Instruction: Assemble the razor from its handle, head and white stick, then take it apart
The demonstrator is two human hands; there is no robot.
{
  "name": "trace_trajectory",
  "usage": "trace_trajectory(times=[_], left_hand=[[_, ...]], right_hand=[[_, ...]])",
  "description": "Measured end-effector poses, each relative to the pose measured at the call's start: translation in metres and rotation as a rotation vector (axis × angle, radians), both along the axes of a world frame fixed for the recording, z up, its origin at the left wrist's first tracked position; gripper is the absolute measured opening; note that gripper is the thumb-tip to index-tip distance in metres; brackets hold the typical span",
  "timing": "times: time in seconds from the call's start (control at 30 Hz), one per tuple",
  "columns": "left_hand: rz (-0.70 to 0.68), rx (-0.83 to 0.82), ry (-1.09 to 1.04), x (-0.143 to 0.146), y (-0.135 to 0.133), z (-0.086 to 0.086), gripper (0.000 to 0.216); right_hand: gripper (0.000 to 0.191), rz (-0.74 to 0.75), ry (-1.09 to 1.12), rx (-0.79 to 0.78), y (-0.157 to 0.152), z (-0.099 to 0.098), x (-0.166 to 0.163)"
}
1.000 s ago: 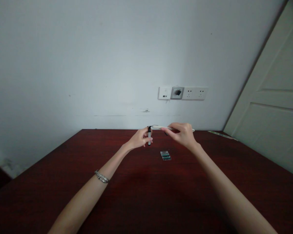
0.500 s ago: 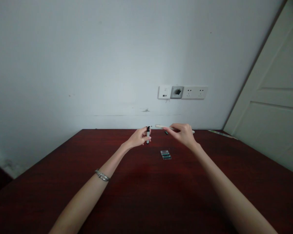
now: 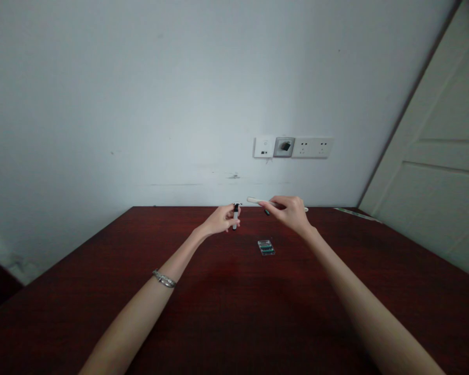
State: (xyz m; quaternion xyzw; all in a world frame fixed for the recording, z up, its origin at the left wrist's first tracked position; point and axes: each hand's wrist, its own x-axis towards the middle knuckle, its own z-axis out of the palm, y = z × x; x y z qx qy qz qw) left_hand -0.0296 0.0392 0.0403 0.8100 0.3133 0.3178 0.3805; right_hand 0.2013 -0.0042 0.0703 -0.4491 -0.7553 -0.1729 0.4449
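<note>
My left hand (image 3: 219, 221) is closed around a small upright piece (image 3: 235, 214), white with a black top, held above the dark red table (image 3: 226, 307). My right hand (image 3: 291, 213) pinches a thin white stick-like handle (image 3: 255, 200) that points left toward that piece, with a small gap between the two. A small clear pack with green inserts (image 3: 266, 247) lies flat on the table just below and between my hands. A silver bracelet (image 3: 163, 279) sits on my left wrist.
A row of wall sockets (image 3: 293, 147) is on the pale wall behind the table. A white door (image 3: 433, 166) stands at the right. A thin strip (image 3: 354, 213) lies at the table's far right edge.
The white piece and the handle were touching a second ago; now they are apart. My left hand has lowered slightly and both hands shifted a little.
</note>
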Motion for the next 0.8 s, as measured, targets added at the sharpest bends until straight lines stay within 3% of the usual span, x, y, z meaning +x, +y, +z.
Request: trace_trajectory(times=[0.2, 0.43, 0.67, 0.8], left_hand=[[0.012, 0.044, 0.019, 0.006, -0.001, -0.002, 0.023], [0.028, 0.022, -0.007, -0.006, 0.002, 0.008, 0.019], [0.02, 0.06, 0.033, -0.001, 0.002, 0.002, 0.019], [0.004, 0.032, 0.018, -0.003, 0.004, 0.002, 0.022]], right_hand=[[0.054, 0.075, -0.085, -0.019, -0.005, 0.003, -0.021], [0.054, 0.027, -0.04, -0.024, 0.006, 0.002, -0.003], [0.053, 0.125, -0.058, -0.061, 0.001, 0.0, -0.024], [0.055, 0.113, -0.026, -0.07, 0.006, -0.004, -0.021]])
